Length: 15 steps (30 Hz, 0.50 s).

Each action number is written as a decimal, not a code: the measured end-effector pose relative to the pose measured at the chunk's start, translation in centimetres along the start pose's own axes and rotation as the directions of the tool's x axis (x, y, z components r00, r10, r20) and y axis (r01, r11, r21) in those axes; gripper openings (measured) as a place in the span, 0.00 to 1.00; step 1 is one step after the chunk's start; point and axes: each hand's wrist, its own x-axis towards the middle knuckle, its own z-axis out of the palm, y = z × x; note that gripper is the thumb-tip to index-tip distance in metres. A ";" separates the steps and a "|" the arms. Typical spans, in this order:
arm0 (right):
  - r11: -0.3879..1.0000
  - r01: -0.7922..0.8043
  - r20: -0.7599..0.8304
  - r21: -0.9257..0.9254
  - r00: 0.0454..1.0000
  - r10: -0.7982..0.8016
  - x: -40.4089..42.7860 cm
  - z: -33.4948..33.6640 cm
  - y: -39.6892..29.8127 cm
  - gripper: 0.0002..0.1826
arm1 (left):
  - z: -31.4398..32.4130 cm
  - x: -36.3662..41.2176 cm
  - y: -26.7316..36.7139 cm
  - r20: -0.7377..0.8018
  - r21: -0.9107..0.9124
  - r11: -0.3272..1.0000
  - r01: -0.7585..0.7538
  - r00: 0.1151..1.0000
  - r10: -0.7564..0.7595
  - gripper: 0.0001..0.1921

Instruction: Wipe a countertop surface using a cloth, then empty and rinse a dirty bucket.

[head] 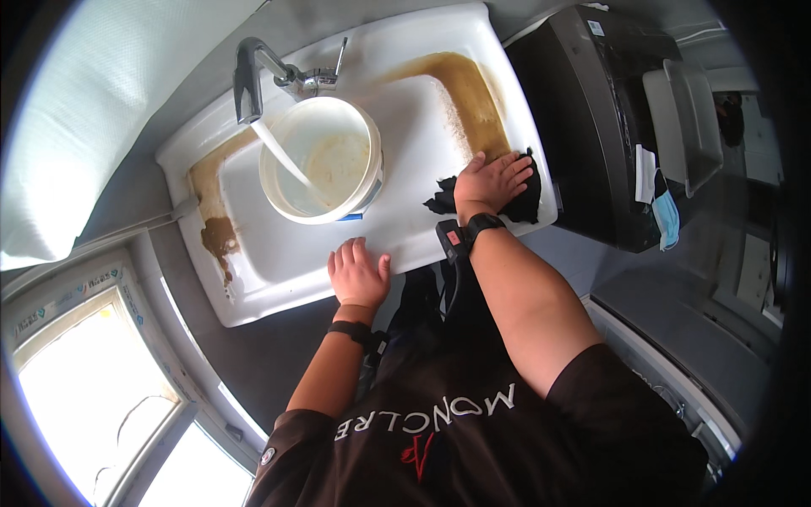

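A white ceramic sink [405, 237] lies before me, with brown stains [485, 114] along its right side and more on its left. My right hand [488, 184] is flat on a crumpled black cloth [528, 199] at the sink's right side, fingers extended and slightly apart. My left hand [360, 272] rests palm down on the front rim, holding nothing. Inside the basin stands a white plastic bucket [374, 158], left of my right hand. Water [285, 155] streams into it from a chrome tap [247, 89]. The underside of the cloth is hidden.
A dark appliance [583, 127] stands against the sink's right side. On it are a clear plastic bin [690, 127] and a blue face mask [665, 218]. A bright window [95, 380] is at lower left, and a white sheet [95, 127] hangs at upper left.
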 end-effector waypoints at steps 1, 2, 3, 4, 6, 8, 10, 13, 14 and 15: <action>1.000 0.021 -0.007 0.014 1.000 -0.021 0.4 0.0 -0.3 0.41 | 0.0 0.0 0.0 0.030 -0.012 1.000 0.012 0.999 -0.012 0.30; 0.999 0.042 -0.014 0.028 0.999 -0.041 0.7 -0.1 -0.5 0.41 | 0.0 0.1 0.1 0.031 -0.007 1.000 0.008 0.999 -0.007 0.29; 0.999 0.041 -0.010 0.026 0.999 -0.040 0.8 0.1 -0.6 0.41 | -0.1 0.0 0.0 0.034 -0.006 1.000 0.009 0.999 -0.008 0.29; 0.996 0.054 -0.017 0.072 0.998 -0.053 0.9 0.1 -0.7 0.41 | -0.1 0.0 0.0 0.036 -0.011 1.000 0.007 0.999 -0.006 0.29; 0.990 0.070 -0.022 0.119 0.997 -0.068 1.3 0.1 -1.0 0.40 | -0.3 0.0 0.0 0.039 -0.014 1.000 0.008 0.999 -0.007 0.29; 0.954 0.176 -0.010 0.244 0.984 -0.179 2.0 -0.4 -1.6 0.40 | -0.7 -0.1 0.1 0.063 -0.022 1.000 -0.015 0.998 0.016 0.29; 0.954 0.160 -0.003 0.252 0.986 -0.164 2.1 -0.4 -2.0 0.40 | -0.3 0.0 -0.2 0.041 -0.004 1.000 -0.030 0.999 0.031 0.27; 0.947 0.163 -0.021 0.275 0.986 -0.163 2.0 -0.7 -1.2 0.38 | 0.1 -0.5 0.1 0.004 0.005 0.999 -0.051 0.999 0.051 0.27; 0.939 0.208 -0.051 0.275 0.978 -0.202 2.5 -0.6 -0.6 0.38 | 0.0 -0.1 0.3 0.000 -0.014 0.998 -0.056 0.998 0.056 0.28; 0.926 0.261 -0.079 0.273 0.965 -0.249 2.9 -0.4 -0.2 0.37 | -0.2 0.1 0.5 -0.007 -0.032 0.998 -0.051 0.999 0.051 0.28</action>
